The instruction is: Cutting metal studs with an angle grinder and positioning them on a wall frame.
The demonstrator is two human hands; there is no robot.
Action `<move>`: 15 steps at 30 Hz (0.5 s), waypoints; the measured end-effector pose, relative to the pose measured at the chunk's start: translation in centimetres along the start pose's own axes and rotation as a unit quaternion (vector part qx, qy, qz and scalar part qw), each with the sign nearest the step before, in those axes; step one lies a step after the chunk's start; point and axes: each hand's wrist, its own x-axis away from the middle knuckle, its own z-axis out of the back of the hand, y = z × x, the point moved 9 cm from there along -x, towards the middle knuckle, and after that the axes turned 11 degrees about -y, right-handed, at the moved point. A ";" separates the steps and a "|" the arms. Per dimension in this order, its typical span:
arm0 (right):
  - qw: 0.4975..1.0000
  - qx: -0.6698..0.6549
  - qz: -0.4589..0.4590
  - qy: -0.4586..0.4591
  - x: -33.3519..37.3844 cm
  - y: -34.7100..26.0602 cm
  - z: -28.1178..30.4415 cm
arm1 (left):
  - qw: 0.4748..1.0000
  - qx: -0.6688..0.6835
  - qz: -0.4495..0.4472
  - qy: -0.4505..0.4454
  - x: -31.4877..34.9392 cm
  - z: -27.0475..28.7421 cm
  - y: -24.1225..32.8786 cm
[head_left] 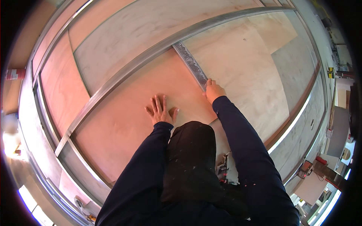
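My left hand (160, 110) lies flat with fingers spread on a reddish plywood panel (120, 124). My right hand (214, 91) is closed round the near end of a short grey metal channel (191, 64). The far end of this channel meets a long metal rail (124, 74) that crosses the frame at a slant. Along its right side lies a paler plywood panel (237, 67); the reddish one borders its left side. My fingers partly cover the channel's near end.
My dark-trousered knee (192, 145) is between my arms. Beside my right forearm lies a red and black tool (222, 169), partly hidden. More metal rails (85, 162) run at the left. A red and grey device (304, 169) stands at the right beyond the frame.
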 end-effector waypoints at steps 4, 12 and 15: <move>1.000 -0.005 -0.006 -0.008 -0.1 0.1 0.0 | 1.000 -0.010 -0.002 -0.006 -0.1 0.1 0.4; 0.999 -0.026 -0.014 -0.025 0.1 0.0 0.3 | 1.000 -0.012 0.004 -0.009 0.0 0.7 0.9; 0.999 -0.036 -0.004 -0.026 0.2 -0.1 0.3 | 1.000 -0.011 0.001 0.000 0.1 0.7 0.7</move>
